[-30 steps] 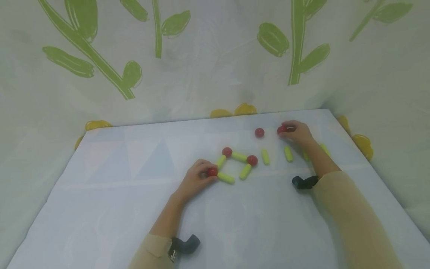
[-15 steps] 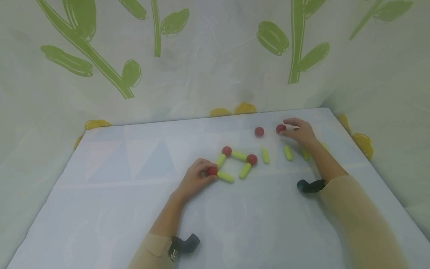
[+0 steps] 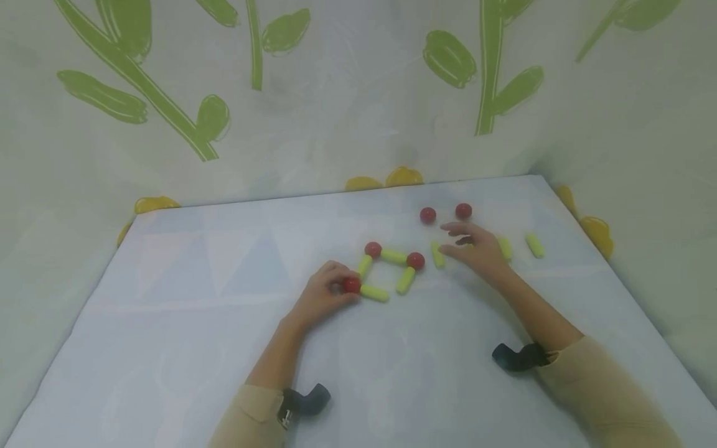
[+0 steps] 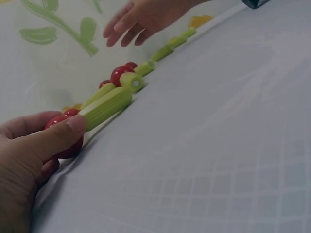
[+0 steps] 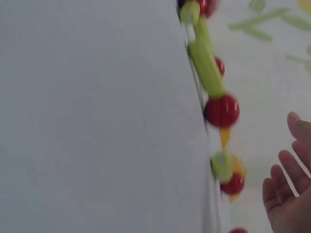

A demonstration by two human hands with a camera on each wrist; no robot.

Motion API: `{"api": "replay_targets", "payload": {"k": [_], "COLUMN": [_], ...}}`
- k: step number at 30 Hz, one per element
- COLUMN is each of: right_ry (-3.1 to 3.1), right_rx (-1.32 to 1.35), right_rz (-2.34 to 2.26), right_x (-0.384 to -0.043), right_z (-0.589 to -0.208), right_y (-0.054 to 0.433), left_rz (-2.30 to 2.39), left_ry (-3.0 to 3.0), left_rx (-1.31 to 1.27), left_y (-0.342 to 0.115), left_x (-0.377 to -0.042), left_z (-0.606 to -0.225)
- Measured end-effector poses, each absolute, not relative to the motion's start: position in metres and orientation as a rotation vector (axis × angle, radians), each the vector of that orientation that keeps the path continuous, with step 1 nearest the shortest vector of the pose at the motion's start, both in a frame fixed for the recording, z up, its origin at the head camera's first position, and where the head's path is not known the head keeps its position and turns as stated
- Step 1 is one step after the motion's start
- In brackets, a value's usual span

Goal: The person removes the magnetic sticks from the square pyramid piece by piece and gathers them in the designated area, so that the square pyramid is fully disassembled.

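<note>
In the head view, my left hand (image 3: 323,294) pinches a red ball (image 3: 351,285) at the near left corner of an open four-sided frame. A yellow-green rod (image 3: 374,293) runs right from that ball, its free end close to another rod (image 3: 406,280). Two further red balls, one here (image 3: 373,250) and one here (image 3: 415,261), form the far corners. The left wrist view shows my thumb (image 4: 58,138) on the ball, against the rod's end. My right hand (image 3: 476,249) hovers with parted, relaxed fingers beside a loose rod (image 3: 438,255), holding nothing.
Two loose red balls, the left one (image 3: 428,216) and the right one (image 3: 463,211), lie toward the back edge. More rods lie right of my right hand, among them one at the far right (image 3: 534,245). A leaf-patterned cloth (image 3: 347,124) rises behind the table (image 3: 185,348).
My right hand has let go of the back right red ball and moved left and nearer, over the loose rods. My left hand keeps its grip on the corner ball.
</note>
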State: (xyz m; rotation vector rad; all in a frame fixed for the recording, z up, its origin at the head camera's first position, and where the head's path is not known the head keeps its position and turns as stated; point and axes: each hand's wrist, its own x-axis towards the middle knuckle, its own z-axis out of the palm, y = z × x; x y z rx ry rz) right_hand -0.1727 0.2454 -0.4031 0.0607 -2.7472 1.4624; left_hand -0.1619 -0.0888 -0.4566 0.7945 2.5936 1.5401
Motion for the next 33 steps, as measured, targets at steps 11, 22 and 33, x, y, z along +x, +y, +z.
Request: {"api": "replay_targets", "payload": {"k": [11, 22, 33], "right_ry": [-2.519, -2.645, -2.663], "right_rx": [0.526, 0.539, 0.627], "right_rz": [1.556, 1.323, 1.198], "right_x": [-0.13, -0.126, -0.13], "right_z": [-0.436, -0.444, -0.449], "right_y": [0.192, 0.183, 0.182], "left_rz": [1.553, 1.548, 1.546], "left_ry": [2.536, 2.478, 2.488], "left_rx": [0.991, 0.965, 0.958], "left_y": [-0.089, -0.089, -0.092], "left_x": [-0.159, -0.152, -0.16], "left_z": [-0.456, -0.438, -0.455]}}
